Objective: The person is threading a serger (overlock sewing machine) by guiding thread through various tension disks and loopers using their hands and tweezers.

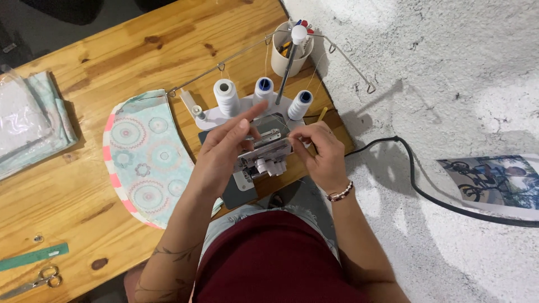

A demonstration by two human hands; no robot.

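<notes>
At the centre of the frame, on the wooden table (84, 185), sits a small grey-and-white overlock sewing machine (264, 154) with 3 thread cones (264, 92) on its stand behind it, toward the upper middle. The left hand (224, 148) hovers over the machine's top with its fingers loosely extended, forefinger pointing up-right, gripping nothing that I can make out. The right hand (317, 151) is pinched nearly closed at thumb and forefinger, apparently on a fine thread (297, 134) just beside the machine's right edge; the strand itself is too thin to be sure. A curved patterned fabric piece (146, 157) with a pink-striped edge lies left of the machine, and scissors (42, 279) rest at the lower left. Threading looks to be the step in hand; it likely goes best with the strand kept taut, led guide by guide, and the left hand steadying the machine rather than blocking the view.
</notes>
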